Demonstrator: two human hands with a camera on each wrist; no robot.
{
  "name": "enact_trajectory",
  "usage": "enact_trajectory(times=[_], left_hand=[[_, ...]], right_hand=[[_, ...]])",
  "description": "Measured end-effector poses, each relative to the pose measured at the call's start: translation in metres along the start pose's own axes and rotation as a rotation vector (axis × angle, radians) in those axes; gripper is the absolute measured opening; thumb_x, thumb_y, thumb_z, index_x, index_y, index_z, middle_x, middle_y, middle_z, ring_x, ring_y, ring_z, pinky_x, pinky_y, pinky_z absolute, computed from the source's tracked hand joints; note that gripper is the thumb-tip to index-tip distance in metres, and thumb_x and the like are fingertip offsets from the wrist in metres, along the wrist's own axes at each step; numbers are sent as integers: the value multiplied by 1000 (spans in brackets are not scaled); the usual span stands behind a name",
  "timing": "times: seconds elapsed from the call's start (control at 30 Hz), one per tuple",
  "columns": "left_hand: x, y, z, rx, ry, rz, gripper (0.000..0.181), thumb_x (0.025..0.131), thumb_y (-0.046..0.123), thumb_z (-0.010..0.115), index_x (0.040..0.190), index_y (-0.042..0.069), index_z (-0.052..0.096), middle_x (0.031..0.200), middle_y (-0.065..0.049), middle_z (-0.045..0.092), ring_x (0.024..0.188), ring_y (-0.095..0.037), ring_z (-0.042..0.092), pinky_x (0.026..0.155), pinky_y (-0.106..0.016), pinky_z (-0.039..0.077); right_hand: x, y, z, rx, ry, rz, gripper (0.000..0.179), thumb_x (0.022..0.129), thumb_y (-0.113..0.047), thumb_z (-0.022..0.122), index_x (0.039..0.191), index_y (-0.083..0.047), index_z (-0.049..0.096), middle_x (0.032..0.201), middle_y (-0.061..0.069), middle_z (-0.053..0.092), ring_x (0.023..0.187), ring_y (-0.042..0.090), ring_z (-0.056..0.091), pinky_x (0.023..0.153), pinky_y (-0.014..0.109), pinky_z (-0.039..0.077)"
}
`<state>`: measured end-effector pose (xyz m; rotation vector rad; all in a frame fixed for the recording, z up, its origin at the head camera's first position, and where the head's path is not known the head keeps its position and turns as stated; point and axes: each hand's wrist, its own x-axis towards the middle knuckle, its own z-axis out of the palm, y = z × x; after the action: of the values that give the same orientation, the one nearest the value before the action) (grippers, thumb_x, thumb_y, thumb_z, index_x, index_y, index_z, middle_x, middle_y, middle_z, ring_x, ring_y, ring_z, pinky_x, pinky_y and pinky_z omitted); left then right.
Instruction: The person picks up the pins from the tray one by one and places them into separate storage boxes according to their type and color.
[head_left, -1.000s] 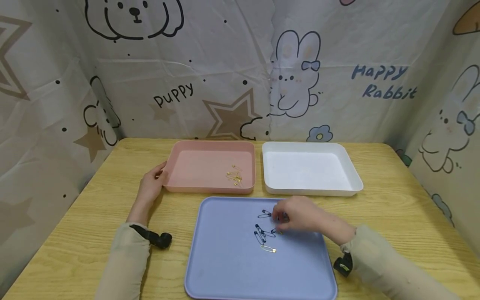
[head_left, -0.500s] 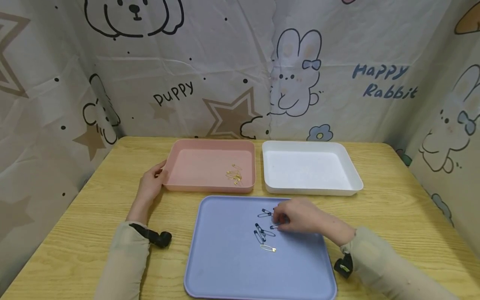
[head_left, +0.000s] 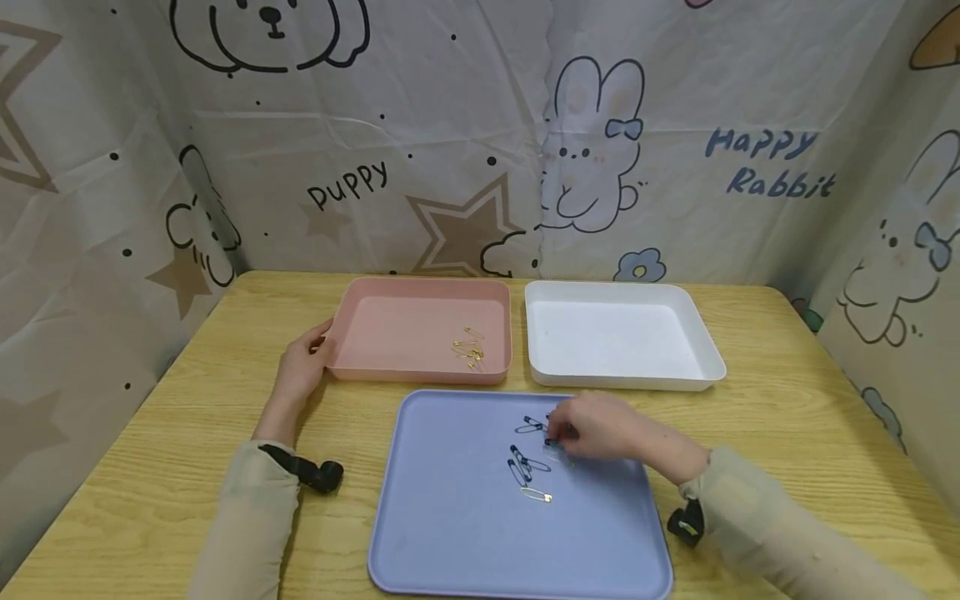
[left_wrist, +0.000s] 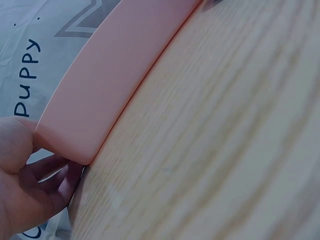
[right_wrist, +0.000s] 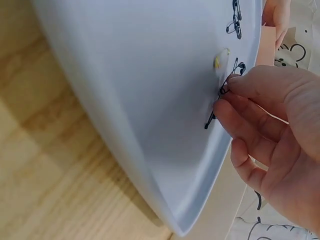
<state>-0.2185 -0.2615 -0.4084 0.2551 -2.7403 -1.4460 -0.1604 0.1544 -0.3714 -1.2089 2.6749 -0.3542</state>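
The head view shows dark safety pins (head_left: 522,467), likely light, stiff and slick, on the blue tray (head_left: 442,517), the left wrist view the left hand (left_wrist: 20,195) gripping the pink tray (left_wrist: 110,75), and the right wrist view the right hand (right_wrist: 280,152) pinching a dark pin (right_wrist: 223,91), probably surest by its cap

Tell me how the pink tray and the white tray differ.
The pink tray holds gold safety pins; none show in the white tray. The left hand grips the pink tray's left side, while neither hand holds the white tray. The pink tray stands to the left, the white tray to the right. Both are shallow, rectangular and round-cornered, on the wooden table.
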Motion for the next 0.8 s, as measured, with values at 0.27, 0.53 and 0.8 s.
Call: enact_trajectory(times=[0.27,0.53,0.8], left_hand=[[1,-1,0,-8,2,0,46,98,26,37,142,12,33,132,-24,42,117,-33,42,95,-42,36],[0,0,1,-5,-8,4,47,98,27,36,142,11,32,133,-25,41,117,-34,42,95,-42,36],[-1,1,0,-21,-6,0,47,98,26,37,142,12,32,133,-24,41,117,-33,42,95,-42,35]], right_hand=[[3,2,-3,-53,35,1,10,73,-11,66,81,-18,67,66,-11,58,55,-2,46,53,17,40],[2,0,-2,-75,-3,-8,11,72,-23,72,72,-22,61,63,-15,51,56,-1,43,53,18,37],[0,-4,-2,-71,-82,16,13,70,-30,73,71,-23,62,63,-15,51,57,0,43,55,19,37]])
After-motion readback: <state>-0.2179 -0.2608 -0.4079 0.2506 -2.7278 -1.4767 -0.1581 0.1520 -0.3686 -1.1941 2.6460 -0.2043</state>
